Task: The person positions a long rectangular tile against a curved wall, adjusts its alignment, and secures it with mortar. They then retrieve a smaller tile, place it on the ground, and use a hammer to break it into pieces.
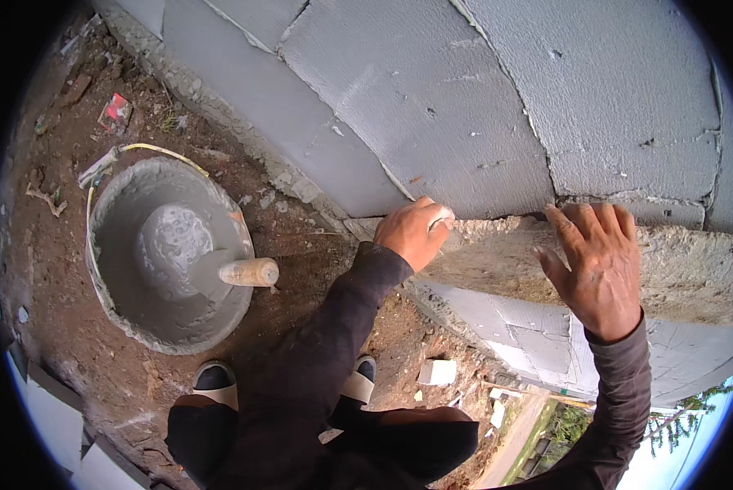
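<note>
My left hand (pixel 414 235) is closed, knuckles up, against the joint where the grey block wall (pixel 432 106) meets a rough concrete post (pixel 497 265). Something small and pale shows by its thumb, but I cannot make out what it grips. Farther right, my right hand (pixel 597 263) lies over the same post with its fingers stretched out and the thumb apart, fingertips touching the edge beside the blocks. It holds nothing that I can see. Both forearms wear dark sleeves.
A mortar-caked bucket (pixel 105 286) with a yellow handle stands left on bare soil; a wooden-handled trowel (pixel 250 272) rests in its wet grey mortar. A white block piece (pixel 438 372) lies near my feet. More blocks (pixel 54 416) sit at lower left.
</note>
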Demonstrator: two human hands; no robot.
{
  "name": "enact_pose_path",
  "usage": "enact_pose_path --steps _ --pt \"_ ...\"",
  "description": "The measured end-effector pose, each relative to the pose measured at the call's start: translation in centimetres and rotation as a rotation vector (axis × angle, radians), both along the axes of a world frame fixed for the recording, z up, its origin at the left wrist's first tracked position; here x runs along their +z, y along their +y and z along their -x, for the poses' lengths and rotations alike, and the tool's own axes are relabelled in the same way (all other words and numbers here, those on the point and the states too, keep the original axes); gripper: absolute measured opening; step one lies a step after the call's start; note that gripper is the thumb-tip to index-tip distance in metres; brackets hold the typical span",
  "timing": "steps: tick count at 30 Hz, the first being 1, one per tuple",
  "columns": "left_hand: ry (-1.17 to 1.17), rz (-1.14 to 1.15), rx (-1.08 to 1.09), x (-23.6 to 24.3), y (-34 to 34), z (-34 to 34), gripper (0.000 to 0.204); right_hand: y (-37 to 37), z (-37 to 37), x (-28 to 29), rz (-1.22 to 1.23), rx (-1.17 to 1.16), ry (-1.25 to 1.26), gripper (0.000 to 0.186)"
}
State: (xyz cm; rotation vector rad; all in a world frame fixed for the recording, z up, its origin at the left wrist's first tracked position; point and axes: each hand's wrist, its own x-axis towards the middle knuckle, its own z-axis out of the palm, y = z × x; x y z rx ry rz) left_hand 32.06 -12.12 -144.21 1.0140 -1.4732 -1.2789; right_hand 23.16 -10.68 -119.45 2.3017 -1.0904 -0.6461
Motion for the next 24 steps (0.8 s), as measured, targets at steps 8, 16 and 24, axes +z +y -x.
enact_pose_path --steps 8,16,24 --pt "0.113 -0.118 -0.130 -4.4 -4.7 -0.6 0.021 -3.5 -1.1 -4.4 -0.032 -0.136 0.040 0.042" --pt "0.184 -0.275 -0.660 -4.4 -11.2 -1.3 0.025 -6.1 -0.6 -6.4 -0.040 -0.209 0.078 0.040" --pt "0.194 0.277 -0.097 -3.7 -10.7 -0.8 0.017 -7.0 0.4 -7.1 0.005 -0.201 0.049 0.037"
